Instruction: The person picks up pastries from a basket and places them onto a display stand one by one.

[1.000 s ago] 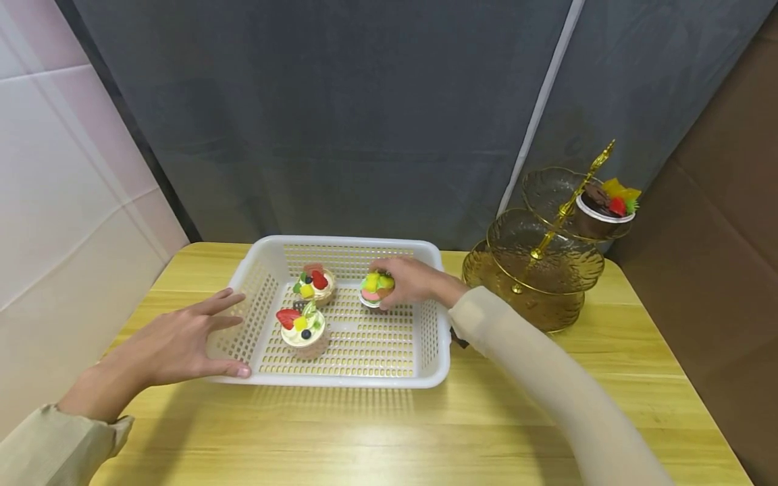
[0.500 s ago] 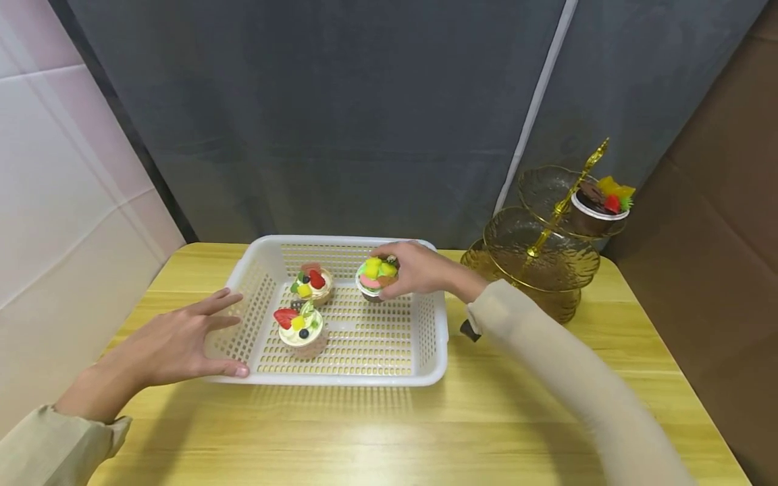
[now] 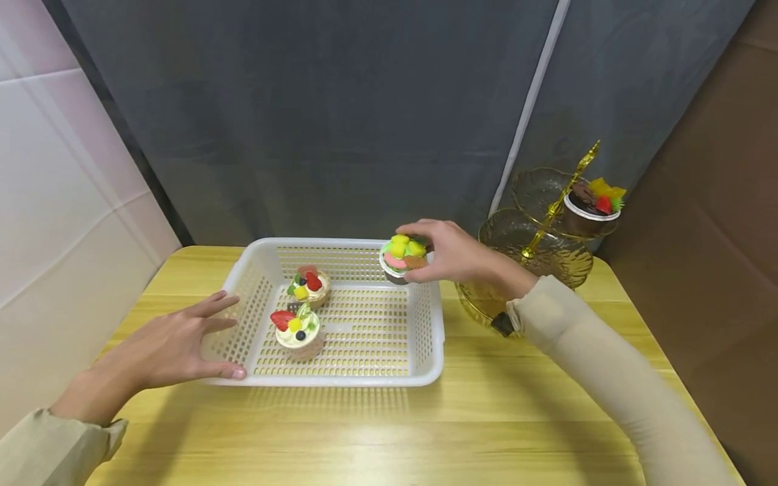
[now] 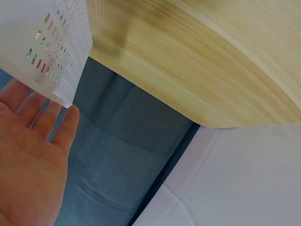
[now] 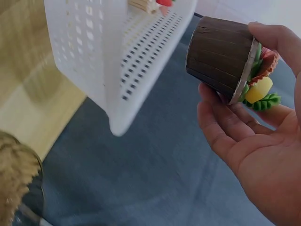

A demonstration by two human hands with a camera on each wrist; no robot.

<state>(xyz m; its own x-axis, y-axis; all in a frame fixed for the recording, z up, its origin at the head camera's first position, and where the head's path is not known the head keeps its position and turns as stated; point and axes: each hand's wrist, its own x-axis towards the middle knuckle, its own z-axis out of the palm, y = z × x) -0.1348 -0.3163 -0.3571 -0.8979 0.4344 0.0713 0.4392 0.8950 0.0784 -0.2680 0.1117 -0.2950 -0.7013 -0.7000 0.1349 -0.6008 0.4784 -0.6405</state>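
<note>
My right hand [image 3: 450, 251] pinches a cupcake [image 3: 398, 258] by its rim, thumb on one side and fingers on the other. Yellow fruit, green cream and a pink slice top it, and the right wrist view shows its dark brown paper cup [image 5: 218, 54]. It is held over the back right corner of the white plastic basket [image 3: 340, 381]. At the basket's left end my left hand [image 3: 173, 344] rests with spread, fairly straight fingers along the rim. Two cream cupcakes with strawberry, a rear one [image 3: 317, 291] and a front one [image 3: 302, 339], sit in the basket's left part.
A three-tier gold-rimmed stand [image 3: 527, 252] is on the wooden table [image 3: 365, 439] at the right. A chocolate cupcake [image 3: 586, 210] sits on its top tier. A small dark object [image 3: 502, 324] shows beside the right sleeve. A grey curtain [image 3: 316, 121] hangs behind.
My right hand has lifted the green-topped cupcake off the basket floor and moved it right and back toward the rim. My left hand stays at the basket's left end.
</note>
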